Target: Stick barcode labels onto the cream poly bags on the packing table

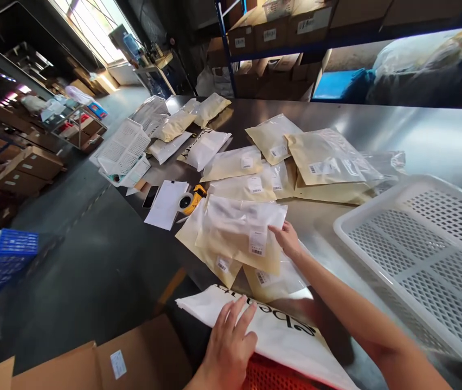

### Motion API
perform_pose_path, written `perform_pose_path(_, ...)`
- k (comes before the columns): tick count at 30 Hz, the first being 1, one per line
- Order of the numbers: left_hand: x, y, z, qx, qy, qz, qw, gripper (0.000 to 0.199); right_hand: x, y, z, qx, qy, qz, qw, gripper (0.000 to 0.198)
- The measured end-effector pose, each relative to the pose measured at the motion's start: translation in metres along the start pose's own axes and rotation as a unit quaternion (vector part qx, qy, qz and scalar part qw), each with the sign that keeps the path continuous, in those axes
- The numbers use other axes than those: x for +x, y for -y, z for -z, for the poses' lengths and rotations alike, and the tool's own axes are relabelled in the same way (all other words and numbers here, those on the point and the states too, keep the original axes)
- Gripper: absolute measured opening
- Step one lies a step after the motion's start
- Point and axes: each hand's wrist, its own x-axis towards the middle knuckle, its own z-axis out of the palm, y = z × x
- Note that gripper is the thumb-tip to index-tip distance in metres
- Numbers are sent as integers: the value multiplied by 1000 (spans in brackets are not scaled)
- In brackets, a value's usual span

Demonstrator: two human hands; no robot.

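Note:
My right hand (286,238) pinches the right edge of a frosted plastic bag (231,225) with a white barcode label. That bag lies over other labelled bags on the metal table. Nearer to me, my left hand (231,336) rests with its fingers stretched out on a white bag (280,330) printed with large black letters. Beneath this white bag shows part of a red perforated basket (267,374). Further frosted bags (235,162) lie beyond my right hand, several of them overlapping.
A white perforated basket (385,260) stands at the right. On the table's left side are a yellow tape dispenser (192,201), a sheet of paper (166,205) and a phone (150,197). White baskets (123,149) sit at the far-left end. A cardboard box (141,352) is below.

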Motion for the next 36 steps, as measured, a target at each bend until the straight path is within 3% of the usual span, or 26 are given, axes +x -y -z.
perform_pose_path(2,5,2,3,24,8,-2,1000,24,-12,10,9,66,76,-3,995,40)
perform_pose_path(3,7,3,4,36,7,3,999,25,-20,17,16,91,143,9,985,43)
perform_pose_path(5,8,9,6,60,-4,19,998,27,-38,31,32,114,338,60,932,47)
perform_pose_path(6,8,12,7,72,-13,27,997,28,-48,38,38,126,440,90,885,43)
perform_pose_path(8,6,19,7,85,-32,34,995,25,-67,53,45,152,615,132,762,23)
perform_pose_path(11,1,25,6,53,-18,39,998,22,-87,65,46,166,802,137,557,30)
perform_pose_path(12,0,25,6,19,-6,43,999,23,-90,64,48,152,838,121,510,27)
perform_pose_path(13,-1,25,6,-18,8,46,999,24,-90,61,50,143,847,95,504,27)
perform_pose_path(14,-3,23,5,-51,18,37,998,24,-87,56,55,139,821,67,550,32)
perform_pose_path(15,-4,22,5,-74,24,11,997,25,-82,48,62,130,751,44,646,40)
perform_pose_path(16,-6,20,4,-85,30,-24,996,25,-75,38,69,106,628,28,771,48)
perform_pose_path(17,-8,17,4,-83,33,-62,994,23,-65,28,76,53,460,20,886,54)
perform_pose_path(18,-10,15,4,-73,30,-97,992,19,-55,17,82,-33,285,11,958,59)
perform_pose_path(19,-12,13,4,-62,21,-119,991,13,-44,7,87,-136,147,-8,980,63)
perform_pose_path(20,-14,10,4,-54,18,-122,991,16,-34,0,91,-231,72,-43,969,63)
perform_pose_path(21,-15,8,4,-47,25,-110,993,28,-26,-5,94,-301,56,-89,948,59)
perform_pose_path(23,-14,3,3,-36,53,-65,996,40,-20,-4,100,-358,127,-146,914,46)
perform_pose_path(25,-11,-1,3,-35,79,-21,996,26,-26,12,108,-339,191,-109,915,42)
perform_pose_path(27,-8,-3,1,-34,61,-10,997,24,-42,40,118,-297,219,-24,929,42)
perform_pose_path(29,-6,-3,-1,-14,21,-36,999,26,-64,71,126,-254,266,42,929,40)
perform_pose_path(31,-5,-2,-2,14,-18,-75,997,23,-87,98,125,-235,335,64,910,38)
perform_pose_path(33,-5,-1,-3,30,-43,-96,994,23,-110,117,113,-237,446,46,862,35)
perform_pose_path(34,-5,0,-3,31,-54,-98,993,23,-120,122,104,-222,524,37,821,35)
perform_pose_path(36,-6,-1,-2,26,-63,-74,995,23,-133,124,84,-153,680,49,715,45)
